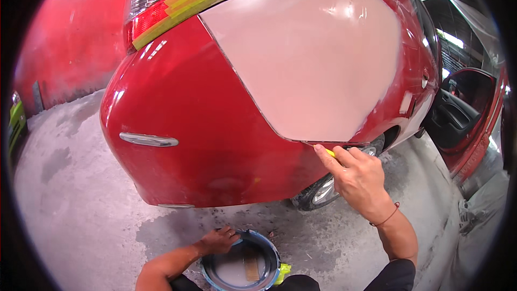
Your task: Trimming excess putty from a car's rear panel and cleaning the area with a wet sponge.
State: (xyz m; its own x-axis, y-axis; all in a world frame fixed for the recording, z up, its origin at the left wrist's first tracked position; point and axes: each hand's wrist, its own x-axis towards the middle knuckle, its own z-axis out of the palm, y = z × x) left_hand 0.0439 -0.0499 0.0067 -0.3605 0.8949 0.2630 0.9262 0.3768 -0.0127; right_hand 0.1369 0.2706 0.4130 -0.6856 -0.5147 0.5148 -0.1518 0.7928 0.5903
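My right hand (360, 178) is closed around a slim yellow-handled tool (329, 152). Its thin tip meets the seam where the red rear bumper (183, 97) joins the body panel, just above the wheel. Over that seam spreads a smooth, pale pinkish patch (307, 54) on the red car's rear side panel. Down at the left, my left hand (219, 241) hangs at the rim of a round basin (273, 253), fingers curled over a small light-blue piece that I cannot make out. Cloudy water fills the basin, and a brown rectangular piece (251, 268) lies in it.
Yellow-green masking tape (215, 1) edges the tail light (151, 5). The rear wheel (323, 189) sits under the panel. An open car door (458, 113) juts out at the right. Beside the basin lies a bright yellow crumpled item (283, 272). A red wall (75, 32) rises at left.
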